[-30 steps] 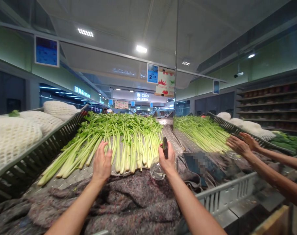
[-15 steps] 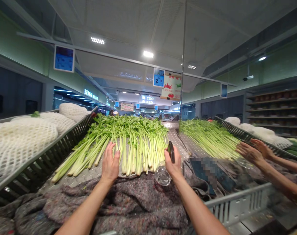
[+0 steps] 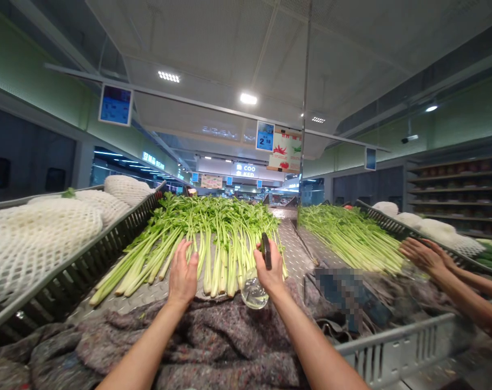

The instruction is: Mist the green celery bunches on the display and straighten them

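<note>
- The left hand [image 3: 183,276] is hovering over the celery with its fingers loosely curved and its thumb apart; it is gripping nothing visible, and whether it is touching a stalk cannot be told.
- The right hand [image 3: 271,268] is closing around a narrow black handle [image 3: 266,252], which is sticking up above the thumb.
- A clear, rounded, see-through vessel [image 3: 254,292] is showing just beside the right hand, on its left and lower side; whether it is joining the handle is hidden by the fingers.
- The long, pale-green celery stalks with leafy tops [image 3: 213,276] are lying in a wide row beyond and between the hands, cut ends pointing toward the person, leaves pointing away.
- A grey, raised-pattern metal counter [image 3: 292,246] is carrying the celery.
- A rumpled, speckled grey-brown cloth [image 3: 229,346] is spreading in front of the celery, under the forearms.
- On the left, a dark slatted plastic crate [image 3: 87,260] is holding pale produce in white foam netting [image 3: 46,233].
- On the right, a tall mirror panel [image 3: 351,184] is reflecting the celery and both hands.
</note>
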Motion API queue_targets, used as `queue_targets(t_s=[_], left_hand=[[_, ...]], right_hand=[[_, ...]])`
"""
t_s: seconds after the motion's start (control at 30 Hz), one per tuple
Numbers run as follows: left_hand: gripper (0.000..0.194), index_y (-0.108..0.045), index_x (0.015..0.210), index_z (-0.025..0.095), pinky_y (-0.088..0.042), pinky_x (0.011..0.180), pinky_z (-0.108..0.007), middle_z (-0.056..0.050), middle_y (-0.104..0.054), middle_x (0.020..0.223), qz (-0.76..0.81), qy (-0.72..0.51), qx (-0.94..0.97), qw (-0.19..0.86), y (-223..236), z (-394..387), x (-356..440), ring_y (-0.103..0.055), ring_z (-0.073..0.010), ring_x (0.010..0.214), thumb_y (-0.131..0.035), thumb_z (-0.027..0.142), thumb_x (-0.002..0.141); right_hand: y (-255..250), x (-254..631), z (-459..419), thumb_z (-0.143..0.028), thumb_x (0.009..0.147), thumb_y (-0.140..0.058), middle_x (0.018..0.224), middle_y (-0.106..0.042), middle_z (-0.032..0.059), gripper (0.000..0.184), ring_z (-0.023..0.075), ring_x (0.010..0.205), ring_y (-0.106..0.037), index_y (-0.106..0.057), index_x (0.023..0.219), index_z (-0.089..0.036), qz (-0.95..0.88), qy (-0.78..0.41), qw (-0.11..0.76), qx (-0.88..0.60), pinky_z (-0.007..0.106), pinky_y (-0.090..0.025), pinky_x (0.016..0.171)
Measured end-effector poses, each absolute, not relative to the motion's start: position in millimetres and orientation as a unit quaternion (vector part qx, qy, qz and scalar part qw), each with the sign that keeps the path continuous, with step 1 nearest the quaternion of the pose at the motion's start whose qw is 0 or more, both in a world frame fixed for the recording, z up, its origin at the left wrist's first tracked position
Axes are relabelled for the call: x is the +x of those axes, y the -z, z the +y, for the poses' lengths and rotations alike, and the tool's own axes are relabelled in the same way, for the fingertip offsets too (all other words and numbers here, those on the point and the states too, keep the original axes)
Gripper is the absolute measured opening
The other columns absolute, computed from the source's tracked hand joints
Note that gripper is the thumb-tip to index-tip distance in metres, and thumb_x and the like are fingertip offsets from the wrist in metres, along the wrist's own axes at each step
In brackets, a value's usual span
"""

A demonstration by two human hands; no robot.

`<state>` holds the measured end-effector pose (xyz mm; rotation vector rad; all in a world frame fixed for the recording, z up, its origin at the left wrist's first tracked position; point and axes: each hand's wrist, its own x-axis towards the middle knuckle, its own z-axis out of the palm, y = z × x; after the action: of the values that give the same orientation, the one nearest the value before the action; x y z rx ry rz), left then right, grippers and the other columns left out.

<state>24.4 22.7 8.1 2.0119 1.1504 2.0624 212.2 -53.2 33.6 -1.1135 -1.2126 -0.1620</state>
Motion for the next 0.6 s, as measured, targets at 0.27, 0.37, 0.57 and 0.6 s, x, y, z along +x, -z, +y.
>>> queue_targets(t_s=[0.27, 0.37, 0.57, 0.6], left_hand=[[0.046, -0.042, 0.113, 0.014, -0.023, 0.102, -0.043, -0.013, -0.038, 0.127, 0.356, -0.680, 0.640, 0.025, -11.5, 18.8, 24.8, -0.031, -0.0221, 0.121, -0.026, 0.042, 0.081], [0.047, -0.042, 0.113, 0.013, -0.023, 0.102, -0.042, -0.014, -0.038, 0.127, 0.360, -0.679, 0.639, 0.027, -12.4, 16.7, 25.6, -0.031, -0.0221, 0.121, -0.026, 0.043, 0.081], [0.046, -0.042, 0.112, 0.014, -0.023, 0.102, -0.042, -0.013, -0.040, 0.125, 0.360, -0.682, 0.636, 0.025, -12.8, 16.1, 25.0, -0.032, -0.0217, 0.121, -0.026, 0.043, 0.081], [0.045, -0.042, 0.112, 0.015, -0.024, 0.102, -0.042, -0.013, -0.040, 0.125, 0.361, -0.682, 0.636, 0.024, -12.6, 16.2, 25.0, -0.032, -0.0215, 0.121, -0.026, 0.043, 0.081]], right_hand=[[-23.8, 193.6, -45.1, -0.027, 0.070, -0.046, 0.063, -0.053, -0.0015, 0.015, 0.0126, 0.057, -0.050, -0.051, 0.081, -0.018, -0.549, 0.069, 0.672, -0.493, 0.024, -0.038, 0.057], [-21.2, 196.6, -46.8, -0.028, 0.069, -0.048, 0.069, -0.055, -0.0003, 0.021, 0.0132, 0.059, -0.051, -0.051, 0.087, -0.018, -0.535, 0.074, 0.683, -0.491, 0.025, -0.039, 0.059], [-20.6, 197.5, -50.1, -0.031, 0.069, -0.049, 0.069, -0.054, -0.0005, 0.024, 0.0123, 0.057, -0.050, -0.051, 0.089, -0.017, -0.531, 0.054, 0.701, -0.473, 0.025, -0.040, 0.058], [-21.1, 195.9, -51.0, -0.031, 0.070, -0.049, 0.068, -0.054, -0.0010, 0.024, 0.0119, 0.056, -0.049, -0.051, 0.088, -0.017, -0.538, 0.048, 0.698, -0.470, 0.024, -0.040, 0.057]])
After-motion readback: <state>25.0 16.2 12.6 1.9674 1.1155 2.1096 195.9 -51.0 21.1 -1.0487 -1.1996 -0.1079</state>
